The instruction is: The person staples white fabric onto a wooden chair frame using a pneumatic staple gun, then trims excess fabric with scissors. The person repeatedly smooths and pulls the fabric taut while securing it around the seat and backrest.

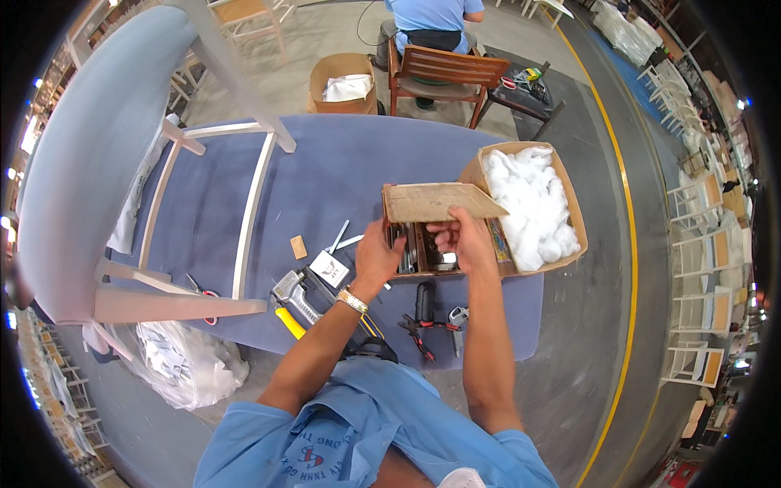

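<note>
In the middle of the blue padded table, a cardboard box (pixel 419 264) holds dark items and a shiny metal piece. A brown cardboard flap (pixel 431 202) covers its far part. My right hand (pixel 470 244) is closed at the flap's near edge, one finger over it and the others curled beneath. My left hand (pixel 378 256) reaches into the box's left side, its fingertips partly hidden among the contents. Next to my left wrist lie a grey staple gun (pixel 298 298) and a small white box (pixel 329 268). Red-and-black pliers (pixel 418 335) and a black-handled tool (pixel 425 302) lie nearer me.
A pale upholstered chair (pixel 106 163) lies across the table's left side. White stuffing fills a carton (pixel 576 220) on the right. Scissors (pixel 210 315) and a wood block (pixel 298 247) rest on the table. Beyond it, a person (pixel 431 20) sits on a brown chair (pixel 451 67).
</note>
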Motion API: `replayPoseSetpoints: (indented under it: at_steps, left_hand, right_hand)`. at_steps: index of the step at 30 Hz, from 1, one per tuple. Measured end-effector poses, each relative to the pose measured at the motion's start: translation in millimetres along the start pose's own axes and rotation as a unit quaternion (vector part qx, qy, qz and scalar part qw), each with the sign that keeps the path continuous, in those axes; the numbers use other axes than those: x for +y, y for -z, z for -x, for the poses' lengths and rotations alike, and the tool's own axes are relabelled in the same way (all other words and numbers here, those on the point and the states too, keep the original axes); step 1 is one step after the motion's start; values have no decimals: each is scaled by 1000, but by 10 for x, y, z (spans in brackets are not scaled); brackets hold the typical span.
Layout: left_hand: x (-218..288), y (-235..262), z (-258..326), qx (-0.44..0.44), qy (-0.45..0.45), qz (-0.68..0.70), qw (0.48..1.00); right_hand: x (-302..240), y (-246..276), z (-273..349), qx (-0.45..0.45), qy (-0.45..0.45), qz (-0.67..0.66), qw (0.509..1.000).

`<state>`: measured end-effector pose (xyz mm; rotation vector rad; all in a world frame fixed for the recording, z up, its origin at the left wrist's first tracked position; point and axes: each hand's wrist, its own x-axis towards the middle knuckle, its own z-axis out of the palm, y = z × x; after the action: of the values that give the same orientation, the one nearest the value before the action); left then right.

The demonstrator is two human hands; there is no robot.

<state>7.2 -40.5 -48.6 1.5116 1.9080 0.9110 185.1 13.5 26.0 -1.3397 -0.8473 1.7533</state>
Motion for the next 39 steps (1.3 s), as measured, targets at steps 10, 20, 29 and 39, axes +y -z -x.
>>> replayPoseSetpoints:
  at_steps: [10,20,29,39]
  left_hand:
    - [-454,22,309,-76,-50,64,994]
    - [-316,-15,755,-83,-360,-195,908]
    - [-118,-235,355,-246,-238,-304,889]
    - [-252,-247,-104,-260,-137,-237,926]
  right_hand:
    - [34,54,1201,15,81,-82,993]
    - [136,8,1069,9,74,-35,997]
    - [163,55,700,-11,36,-34,999]
    - [426,137,-11,-35,7,-85,996]
